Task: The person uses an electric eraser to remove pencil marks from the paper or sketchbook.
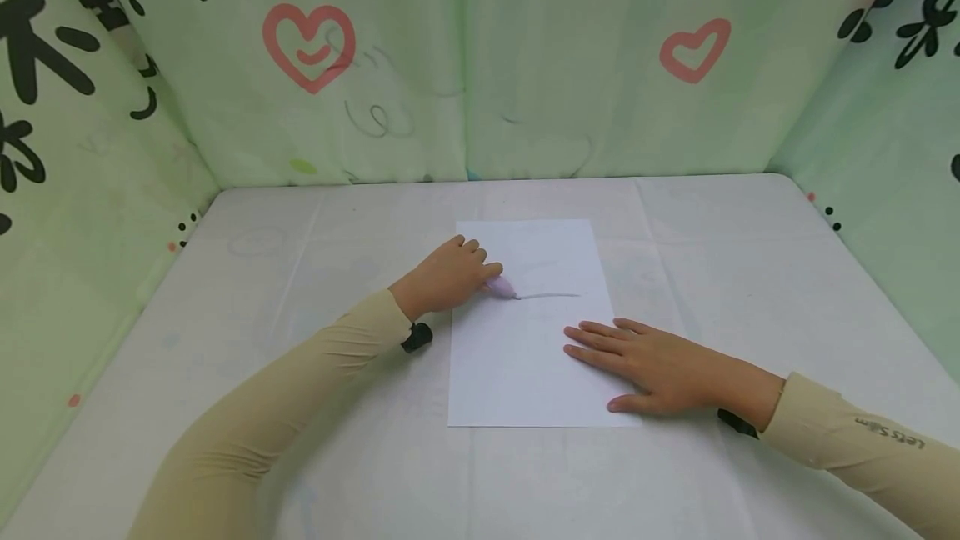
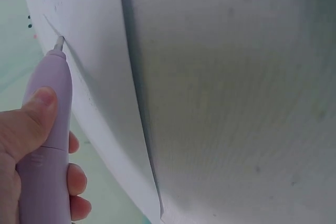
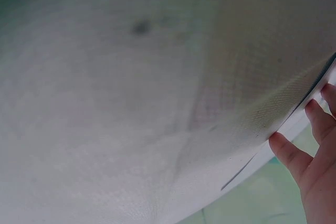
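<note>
A white sheet of paper (image 1: 525,357) lies in the middle of the grey-white table (image 1: 300,273). My left hand (image 1: 447,276) grips a pale purple pen (image 1: 501,287) with its tip on the paper at the left end of a faint drawn line (image 1: 551,296). In the left wrist view the thumb lies along the pen (image 2: 48,129) and the tip touches the paper (image 2: 94,51). My right hand (image 1: 652,363) lies flat with straight fingers on the sheet's lower right part. The right wrist view shows its fingertips (image 3: 294,156) at the paper's edge (image 3: 247,171).
Green padded walls printed with red hearts (image 1: 309,44) and black characters enclose the table on the left, back and right. Both arms wear beige sleeves (image 1: 285,407) with a black band (image 1: 417,337) at each wrist.
</note>
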`<act>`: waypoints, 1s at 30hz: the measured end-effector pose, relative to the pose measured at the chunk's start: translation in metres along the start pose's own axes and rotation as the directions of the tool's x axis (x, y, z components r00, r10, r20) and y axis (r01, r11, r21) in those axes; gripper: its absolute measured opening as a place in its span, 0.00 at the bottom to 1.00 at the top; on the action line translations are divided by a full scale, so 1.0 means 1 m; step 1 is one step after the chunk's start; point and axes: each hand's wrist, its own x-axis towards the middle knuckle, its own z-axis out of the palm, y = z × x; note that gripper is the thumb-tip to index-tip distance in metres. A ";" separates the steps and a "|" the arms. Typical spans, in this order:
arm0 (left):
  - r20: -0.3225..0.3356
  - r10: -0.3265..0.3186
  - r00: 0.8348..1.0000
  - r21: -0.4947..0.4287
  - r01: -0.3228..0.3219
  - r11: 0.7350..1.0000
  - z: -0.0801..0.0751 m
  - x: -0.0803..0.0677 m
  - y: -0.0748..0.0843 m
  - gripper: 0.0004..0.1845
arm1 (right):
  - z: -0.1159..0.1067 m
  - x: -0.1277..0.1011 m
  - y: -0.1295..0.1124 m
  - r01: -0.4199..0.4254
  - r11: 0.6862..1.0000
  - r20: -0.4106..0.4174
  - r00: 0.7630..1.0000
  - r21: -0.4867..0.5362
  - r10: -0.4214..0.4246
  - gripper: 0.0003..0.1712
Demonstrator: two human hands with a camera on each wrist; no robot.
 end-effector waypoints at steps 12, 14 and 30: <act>-0.011 0.018 1.000 0.034 -0.018 0.999 -0.001 0.002 0.000 0.07 | -0.001 0.001 0.000 0.000 1.000 0.008 1.000 0.015 0.000 0.40; -0.008 0.013 1.000 0.033 -0.013 0.999 -0.002 0.002 -0.001 0.07 | -0.001 0.001 0.000 -0.001 1.000 0.008 1.000 0.013 0.001 0.40; 0.024 0.022 0.999 0.017 -0.023 1.000 0.000 0.007 -0.001 0.07 | -0.002 0.000 -0.002 -0.014 1.000 0.018 1.000 0.022 0.014 0.39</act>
